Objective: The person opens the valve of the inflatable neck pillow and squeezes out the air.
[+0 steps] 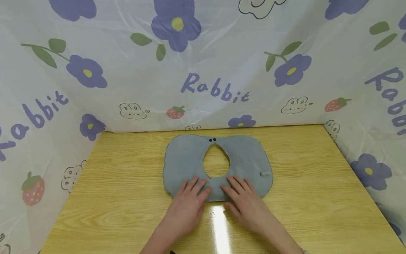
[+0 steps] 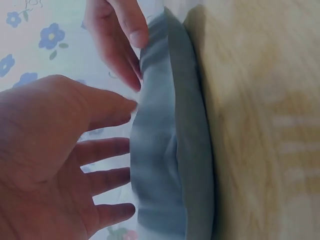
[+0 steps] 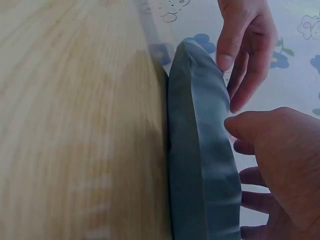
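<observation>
A grey-blue inflatable neck pillow (image 1: 184, 158) lies flat on the wooden table, puffed up, with an oval hole in its middle. Two dark snaps (image 1: 212, 140) show at its far edge, and a small clear valve (image 1: 264, 174) sits on its right side. My left hand (image 1: 187, 208) rests with spread fingers on the near edge, left of the hole. To the right of the hole, my right hand (image 1: 245, 206) lies on the same edge, fingers extended. In both wrist views the fingertips touch the top of the pillow (image 2: 160, 150), and neither hand curls round it.
The wooden table (image 1: 127, 183) extends to both sides of the pillow. Behind it and at both sides hangs a white cloth (image 1: 215, 63) printed with flowers, strawberries and rabbits. A bright light reflection (image 1: 220, 229) shows on the tabletop between the forearms.
</observation>
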`<state>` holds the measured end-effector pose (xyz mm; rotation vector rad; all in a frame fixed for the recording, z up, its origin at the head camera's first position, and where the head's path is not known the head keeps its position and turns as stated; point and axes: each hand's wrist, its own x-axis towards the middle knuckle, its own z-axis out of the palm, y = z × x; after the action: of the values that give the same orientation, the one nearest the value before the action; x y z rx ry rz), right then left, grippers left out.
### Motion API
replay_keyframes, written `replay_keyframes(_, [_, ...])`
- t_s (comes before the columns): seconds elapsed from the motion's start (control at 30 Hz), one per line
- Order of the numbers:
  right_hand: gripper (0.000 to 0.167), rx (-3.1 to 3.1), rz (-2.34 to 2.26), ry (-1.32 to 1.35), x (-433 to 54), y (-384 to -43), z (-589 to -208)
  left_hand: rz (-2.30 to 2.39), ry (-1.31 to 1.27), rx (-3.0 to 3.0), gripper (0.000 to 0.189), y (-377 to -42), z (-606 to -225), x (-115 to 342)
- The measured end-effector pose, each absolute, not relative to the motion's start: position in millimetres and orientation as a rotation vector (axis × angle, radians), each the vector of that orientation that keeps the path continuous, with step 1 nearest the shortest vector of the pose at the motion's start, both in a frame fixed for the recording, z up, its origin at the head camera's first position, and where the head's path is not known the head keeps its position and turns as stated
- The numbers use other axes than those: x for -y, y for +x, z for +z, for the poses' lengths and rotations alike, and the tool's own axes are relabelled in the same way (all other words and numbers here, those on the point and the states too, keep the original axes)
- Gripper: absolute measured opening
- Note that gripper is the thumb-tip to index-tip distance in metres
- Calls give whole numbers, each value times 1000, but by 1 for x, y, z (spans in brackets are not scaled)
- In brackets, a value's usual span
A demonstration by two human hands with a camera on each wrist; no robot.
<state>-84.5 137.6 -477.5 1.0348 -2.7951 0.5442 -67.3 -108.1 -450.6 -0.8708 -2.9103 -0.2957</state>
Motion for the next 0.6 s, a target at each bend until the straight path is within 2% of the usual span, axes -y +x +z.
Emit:
replay_keyframes(0.23, [47, 2759, 599, 978, -151, -106, -463, -432, -800, 2916, 42, -85, -442, 121])
replay_keyframes(0.6, [51, 2774, 567, 743, -188, -181, -455, -445, -640, 2823, 45, -134, -428, 148])
